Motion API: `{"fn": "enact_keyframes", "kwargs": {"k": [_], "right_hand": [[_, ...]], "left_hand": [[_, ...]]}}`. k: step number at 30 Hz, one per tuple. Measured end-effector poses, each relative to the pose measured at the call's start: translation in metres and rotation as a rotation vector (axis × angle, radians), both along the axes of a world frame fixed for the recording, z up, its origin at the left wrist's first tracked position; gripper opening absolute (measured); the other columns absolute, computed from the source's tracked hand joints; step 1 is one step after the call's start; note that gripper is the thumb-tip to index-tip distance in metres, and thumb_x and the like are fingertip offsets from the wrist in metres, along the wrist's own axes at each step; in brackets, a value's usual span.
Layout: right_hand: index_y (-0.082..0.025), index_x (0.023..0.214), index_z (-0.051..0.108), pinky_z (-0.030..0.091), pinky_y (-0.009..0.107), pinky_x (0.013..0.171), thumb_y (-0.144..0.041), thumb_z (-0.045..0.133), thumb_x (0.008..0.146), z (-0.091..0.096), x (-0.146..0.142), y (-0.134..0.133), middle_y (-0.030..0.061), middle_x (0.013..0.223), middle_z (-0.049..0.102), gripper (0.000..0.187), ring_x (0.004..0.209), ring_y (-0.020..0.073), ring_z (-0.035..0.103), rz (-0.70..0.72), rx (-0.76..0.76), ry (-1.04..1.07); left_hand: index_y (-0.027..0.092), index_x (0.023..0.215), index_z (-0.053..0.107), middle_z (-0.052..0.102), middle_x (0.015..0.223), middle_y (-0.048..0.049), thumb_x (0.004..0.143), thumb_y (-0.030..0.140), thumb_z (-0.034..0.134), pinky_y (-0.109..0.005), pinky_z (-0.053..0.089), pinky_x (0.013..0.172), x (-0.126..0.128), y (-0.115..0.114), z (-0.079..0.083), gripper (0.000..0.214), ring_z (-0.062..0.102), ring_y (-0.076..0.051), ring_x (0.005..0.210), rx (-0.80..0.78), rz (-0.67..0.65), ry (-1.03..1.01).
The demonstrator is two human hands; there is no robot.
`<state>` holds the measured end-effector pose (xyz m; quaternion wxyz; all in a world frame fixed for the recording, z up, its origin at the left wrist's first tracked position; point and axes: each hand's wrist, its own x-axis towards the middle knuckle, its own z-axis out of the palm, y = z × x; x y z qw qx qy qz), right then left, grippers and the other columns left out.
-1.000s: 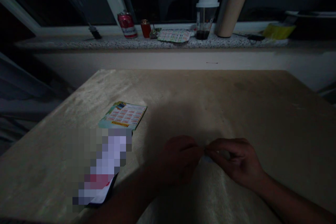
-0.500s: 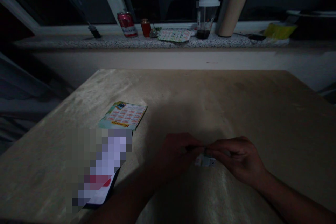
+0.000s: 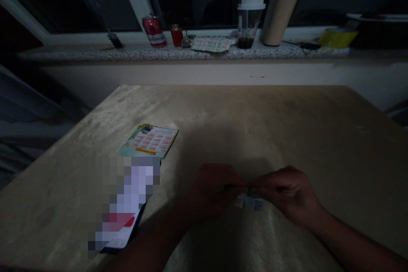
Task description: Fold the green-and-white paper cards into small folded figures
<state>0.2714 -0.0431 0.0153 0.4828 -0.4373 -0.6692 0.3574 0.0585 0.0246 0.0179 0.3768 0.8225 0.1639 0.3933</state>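
Observation:
Over the near middle of the table, both hands meet at the fingertips on a small printed card [image 3: 254,203] with a square code at its right end. My left hand [image 3: 215,191] pinches its upper left part, in deep shadow. From the other side my right hand [image 3: 288,193] is closed in a pinch at the top edge. The fingers cover most of the card, and only its lower strip shows. Left of the hands lies a colourful card [image 3: 154,140] printed with rows of red figures.
A phone with a lit, blurred screen [image 3: 127,216] lies beside my left forearm. On the stone sill [image 3: 134,54] stand a red can [image 3: 154,32], an orange-red jar [image 3: 176,36], a lidded cup with a straw [image 3: 247,29] and a cardboard tube [image 3: 285,8]. Another printed card [image 3: 211,43] rests there.
Both hands have come slightly lower in view with the small card. More of its lower strip and its square code now show.

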Motion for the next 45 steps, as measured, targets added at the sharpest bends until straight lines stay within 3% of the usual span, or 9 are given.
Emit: {"fn": "enact_keyframes", "kwargs": {"k": [7, 11, 16, 22, 26, 30, 38, 42, 45], "right_hand": [[-0.02, 0.085, 0.084, 0.054, 0.017, 0.045, -0.026, 0.081, 0.084, 0.0, 0.0, 0.002, 0.0034, 0.067, 0.08, 0.007, 0.05, 0.0145, 0.073, -0.003, -0.07, 0.02], [-0.022, 0.097, 0.081, 0.059, 0.02, 0.054, -0.027, 0.083, 0.082, 0.004, 0.0, 0.001, 0.0032, 0.076, 0.082, 0.016, 0.059, 0.0158, 0.076, -0.031, 0.018, -0.016], [-0.02, 0.094, 0.079, 0.06, 0.019, 0.061, -0.014, 0.074, 0.087, 0.008, 0.001, 0.001, 0.0029, 0.079, 0.081, 0.01, 0.067, 0.0149, 0.078, -0.047, 0.147, -0.137], [-0.02, 0.096, 0.076, 0.06, 0.022, 0.061, -0.012, 0.069, 0.091, 0.008, 0.001, 0.0, 0.0041, 0.082, 0.08, 0.012, 0.071, 0.0151, 0.077, -0.037, 0.214, -0.173], [-0.019, 0.096, 0.077, 0.059, 0.022, 0.055, -0.016, 0.067, 0.094, 0.007, 0.002, -0.001, 0.0041, 0.077, 0.081, 0.01, 0.065, 0.0164, 0.077, -0.058, 0.262, -0.256], [-0.019, 0.097, 0.077, 0.06, 0.022, 0.055, -0.016, 0.066, 0.095, 0.007, 0.002, -0.001, 0.0048, 0.079, 0.082, 0.012, 0.065, 0.0169, 0.078, -0.053, 0.297, -0.278], [-0.017, 0.088, 0.08, 0.058, 0.017, 0.051, -0.015, 0.072, 0.089, 0.009, 0.0, 0.001, 0.0025, 0.072, 0.082, 0.009, 0.053, 0.0137, 0.075, -0.149, 0.219, -0.208], [-0.021, 0.087, 0.082, 0.056, 0.015, 0.046, -0.016, 0.074, 0.086, 0.009, -0.001, 0.004, -0.0017, 0.067, 0.08, 0.009, 0.048, 0.012, 0.072, -0.221, 0.107, -0.128], [-0.022, 0.09, 0.082, 0.061, 0.018, 0.053, -0.019, 0.076, 0.085, 0.008, -0.002, 0.005, 0.0, 0.075, 0.082, 0.009, 0.057, 0.015, 0.076, -0.204, 0.072, -0.096]], "left_hand": [[0.015, 0.087, 0.075, 0.07, 0.068, -0.002, 0.097, 0.028, 0.064, -0.022, 0.044, 0.057, -0.002, 0.001, -0.002, 0.02, 0.061, -0.011, 0.057, -0.071, -0.03, -0.009], [0.013, 0.086, 0.074, 0.066, 0.068, -0.0009, 0.094, 0.024, 0.066, -0.021, 0.042, 0.058, -0.002, 0.001, 0.0, 0.015, 0.059, -0.009, 0.059, -0.092, -0.004, -0.005], [0.013, 0.084, 0.07, 0.063, 0.069, -0.0001, 0.092, 0.018, 0.065, -0.021, 0.043, 0.06, 0.002, -0.002, 0.003, 0.01, 0.057, -0.009, 0.062, -0.06, 0.015, 0.006], [0.014, 0.09, 0.07, 0.067, 0.076, -0.0028, 0.089, 0.021, 0.067, -0.025, 0.049, 0.066, 0.004, -0.004, 0.006, 0.007, 0.063, -0.014, 0.07, -0.013, 0.103, 0.085], [0.017, 0.095, 0.075, 0.073, 0.082, -0.0045, 0.093, 0.024, 0.068, -0.025, 0.054, 0.068, 0.005, -0.003, 0.001, 0.009, 0.067, -0.014, 0.074, 0.04, 0.076, 0.022], [0.019, 0.096, 0.078, 0.076, 0.079, -0.0032, 0.095, 0.022, 0.068, -0.022, 0.054, 0.064, 0.004, -0.002, -0.003, 0.011, 0.067, -0.012, 0.069, -0.029, 0.052, -0.051], [0.017, 0.095, 0.081, 0.077, 0.082, -0.0053, 0.086, 0.03, 0.079, -0.024, 0.055, 0.067, 0.005, 0.0, 0.003, 0.016, 0.072, -0.015, 0.073, -0.263, 0.108, 0.023], [0.019, 0.095, 0.081, 0.077, 0.084, -0.0043, 0.086, 0.03, 0.077, -0.024, 0.056, 0.067, 0.004, 0.002, 0.004, 0.014, 0.072, -0.015, 0.074, -0.277, 0.143, 0.031], [0.019, 0.088, 0.081, 0.076, 0.079, -0.0039, 0.091, 0.026, 0.072, -0.023, 0.054, 0.064, 0.003, 0.003, 0.004, 0.012, 0.07, -0.013, 0.068, -0.236, 0.125, -0.023]]}}
